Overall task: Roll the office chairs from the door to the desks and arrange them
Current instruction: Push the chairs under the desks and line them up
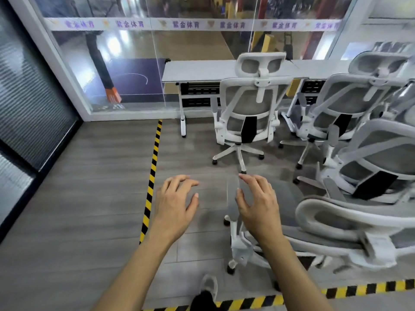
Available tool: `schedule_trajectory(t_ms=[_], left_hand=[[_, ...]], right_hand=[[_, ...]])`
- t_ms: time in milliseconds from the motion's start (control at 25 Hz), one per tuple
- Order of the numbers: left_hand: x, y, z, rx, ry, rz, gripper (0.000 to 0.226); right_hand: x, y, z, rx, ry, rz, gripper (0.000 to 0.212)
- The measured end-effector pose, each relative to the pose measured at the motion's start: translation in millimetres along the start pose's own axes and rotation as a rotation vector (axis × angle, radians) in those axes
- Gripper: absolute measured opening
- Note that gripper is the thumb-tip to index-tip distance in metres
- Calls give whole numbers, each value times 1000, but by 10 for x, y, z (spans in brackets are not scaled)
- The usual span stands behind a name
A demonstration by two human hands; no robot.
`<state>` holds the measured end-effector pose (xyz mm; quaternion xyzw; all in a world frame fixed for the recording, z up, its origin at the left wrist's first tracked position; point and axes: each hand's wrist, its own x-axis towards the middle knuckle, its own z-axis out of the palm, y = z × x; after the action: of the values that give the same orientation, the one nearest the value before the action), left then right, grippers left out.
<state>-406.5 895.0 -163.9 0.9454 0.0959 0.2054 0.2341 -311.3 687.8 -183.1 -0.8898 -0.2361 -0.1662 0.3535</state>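
**Head view: both grips free, one chair parked, the nearest one waiting**

Head view. The left grip (pixel 177 205) and right grip (pixel 258 209) are stretched out forward over the floor, fingers spread and loosely bent, and neither holds anything. The nearest chair (pixel 323 223) stands just right of the right grip, with its back and headrest toward the camera's lower right. Its grey armrest (pixel 232 198) lies under the right grip's thumb and fingertips. It is blurred, so I cannot tell whether there is contact.

Straight ahead of both grips, one chair (pixel 247 113) is already pushed up to the left bench (pixel 197 70), with its back toward the person. Ahead and to the right of the right grip, a second chair (pixel 345 104) faces the right bench (pixel 318 67). A third chair (pixel 377 162) stands behind the second one, between it and the nearest chair, and is crowded close against both. Just left of the left grip, striped tape (pixel 153 171) runs away along the floor to the glass wall (pixel 125 63) behind the benches.

As a judgement, the step in hand is reaching for the nearest chair so that it can be rolled forward. The next move calls for a firm hold on its backrest or armrest. After that comes a push toward a free place at a bench, steering its castors clear of the third chair's base and turning the seat to face the bench.
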Motion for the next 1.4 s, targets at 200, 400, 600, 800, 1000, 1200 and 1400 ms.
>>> schedule_trajectory(t_ms=[200,400,600,800,1000,1200,1400], left_hand=[[1093,-618,130,42,-50,14,31],[2417,-1025,220,65,-78,43,35],[3493,-1281,479,34,-103,78,33],[4757,-1483,954,-20,-145,130,25],[6007,-1700,1289,-47,-145,191,24],[6886,-1552,1724,-102,-225,261,26],[7461,-1382,2199,-94,-247,283,26]], right_hand=[[970,122,769,54,33,68,38],[2150,336,1324,82,73,101,36],[3192,601,1631,54,82,133,36],[4236,1072,1964,-10,99,220,35],[5320,1372,2211,-40,167,227,33],[5878,1796,2171,-96,205,357,36],[6349,2510,2091,-94,196,397,38]])
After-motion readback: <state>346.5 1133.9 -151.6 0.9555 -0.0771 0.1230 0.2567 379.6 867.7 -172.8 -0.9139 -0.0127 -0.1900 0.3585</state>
